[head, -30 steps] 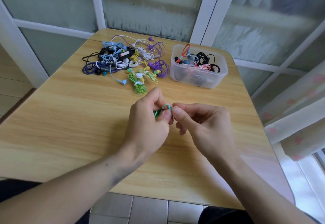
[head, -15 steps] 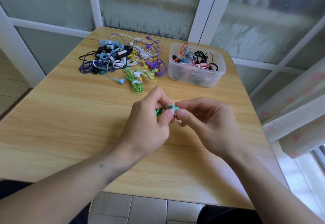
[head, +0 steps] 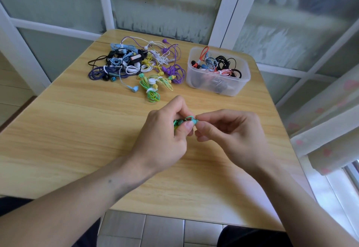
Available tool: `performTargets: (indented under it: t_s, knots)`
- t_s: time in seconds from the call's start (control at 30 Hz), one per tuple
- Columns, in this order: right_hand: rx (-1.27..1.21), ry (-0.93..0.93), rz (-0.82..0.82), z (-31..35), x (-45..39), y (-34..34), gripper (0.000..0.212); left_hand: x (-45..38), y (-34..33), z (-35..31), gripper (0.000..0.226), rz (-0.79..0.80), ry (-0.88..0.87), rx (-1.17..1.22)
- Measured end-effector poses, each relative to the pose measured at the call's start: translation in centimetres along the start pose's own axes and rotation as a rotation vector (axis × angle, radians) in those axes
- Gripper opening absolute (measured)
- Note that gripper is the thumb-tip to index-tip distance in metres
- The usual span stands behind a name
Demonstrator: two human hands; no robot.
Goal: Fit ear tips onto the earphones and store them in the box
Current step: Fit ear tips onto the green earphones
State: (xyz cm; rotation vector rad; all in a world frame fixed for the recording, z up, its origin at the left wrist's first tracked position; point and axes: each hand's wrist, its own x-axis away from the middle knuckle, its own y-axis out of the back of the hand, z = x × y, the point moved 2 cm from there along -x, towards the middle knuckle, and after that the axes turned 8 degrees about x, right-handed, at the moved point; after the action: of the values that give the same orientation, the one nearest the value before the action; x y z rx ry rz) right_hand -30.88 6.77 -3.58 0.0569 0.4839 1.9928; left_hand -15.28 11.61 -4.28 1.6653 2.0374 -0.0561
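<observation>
at the bottom of the frame both forearms reach in over the near edge of the wooden table (head: pixel 68 149), which runs across the lower part of the picture with floor tiles (head: pixel 143 229) showing beneath it. in the centre, the left hand (head: pixel 165 140) has its fingers curled round a green earphone (head: pixel 179 123), the thumb pressing on the cable bundle, with the teal bud end poking out toward the right. the right hand (head: pixel 233 136) meets it fingertip to fingertip, thumb and forefinger pinching at that teal tip (head: pixel 194 121); whether a loose ear tip is in the pinch is too small to tell. both hands hover just over the tabletop.

bare wood lies to the left of the hands, out to the table's left edge, and a narrower strip lies to the right before the slanting right edge, where a pale curtain (head: pixel 326 130) hangs near.

beyond the hands, upper centre, a tangled pile of earphones (head: pixel 136 64) in purple, blue, white, yellow and green spreads toward the far edge. just to its right, apart from it, sits the clear plastic box (head: pixel 229 86) near the far right corner, with black, orange and blue earphones inside. behind the table stand white window frames (head: pixel 233 10) and frosted glass.
</observation>
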Motion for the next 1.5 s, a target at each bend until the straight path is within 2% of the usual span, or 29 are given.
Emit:
performTargets:
  t_s: [0.17,0.43,0.6,0.67,0.77,0.87,0.93,1.0,1.07,1.17,1.3,1.5]
  knots:
    - [-0.066,-0.029,0.030,-0.3,-0.2,0.2,0.009,0.0,-0.2,0.3,0.016,0.037,0.111,0.116]
    - [0.106,0.095,0.068,-0.4,-0.1,0.3,0.017,-0.3,-0.1,0.4,0.014,0.086,0.361,0.385]
    - [0.150,0.088,0.081,-0.6,-0.1,0.7,0.015,-0.6,0.1,0.2,0.012,0.140,0.506,0.529]
    - [0.139,0.080,0.082,-0.7,-0.1,0.6,0.022,-0.5,0.0,0.2,0.009,0.132,0.587,0.611]
    - [0.016,0.035,0.047,-0.9,-0.4,0.7,0.035,-0.5,-0.1,0.2,0.004,0.136,0.716,0.756]
    - [-0.090,-0.022,-0.084,-0.6,-0.4,0.9,0.023,-0.6,-0.1,0.3,0.004,0.117,0.781,0.866]
    - [0.058,-0.019,-0.211,-0.6,-0.4,1.5,0.020,-0.7,-0.2,0.3,0.007,0.109,0.791,0.902]
    - [0.410,0.010,-0.280,-0.6,-0.7,2.8,0.018,-0.7,-0.2,0.2,0.008,0.100,0.778,0.907]
    - [0.687,-0.011,-0.255,-1.0,-1.2,4.4,0.014,-0.7,-0.4,0.3,0.009,0.100,0.758,0.904]
    - [0.918,-0.087,-0.136,-2.2,-1.8,6.6,0.012,-0.7,-0.4,0.5,0.010,0.112,0.737,0.866]
    - [0.980,-0.169,0.046,-3.3,-2.2,7.3,0.008,-0.6,-0.6,0.4,0.017,0.119,0.719,0.822]
    - [0.959,-0.132,0.084,-2.6,-2.2,6.8,0.009,-0.6,-0.7,0.3,0.017,0.097,0.778,0.896]
